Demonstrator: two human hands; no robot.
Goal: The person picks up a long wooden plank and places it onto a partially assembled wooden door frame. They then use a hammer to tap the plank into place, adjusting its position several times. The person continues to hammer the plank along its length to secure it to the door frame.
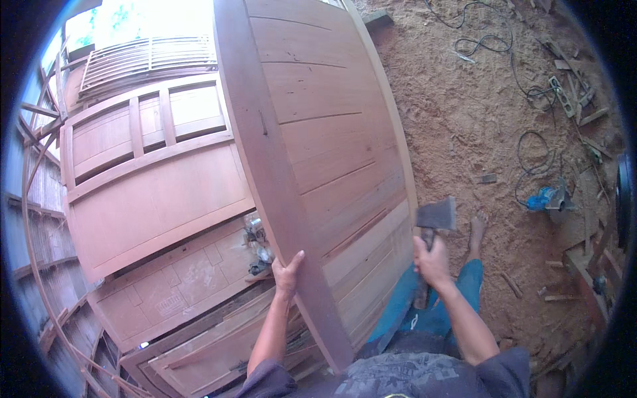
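Right fingers (434, 257) hold one hatchet (435, 215), left fingers (296, 260) one door (332, 146). Right of them lie one power strip (562, 97), one blue tool (543, 199).

Door panel (322, 132) ctr, stacked panels (159, 219) to L, sawdust floor (444, 113) to R.
L hand (286, 275) on door panel's L edge; R hand (433, 262) w/ hatchet (436, 215) by its R edge. Power tool (255, 233) on stacked panels nr L hand; 2nd tool (544, 199) on floor, far R; power strip (562, 97) ahead of it.
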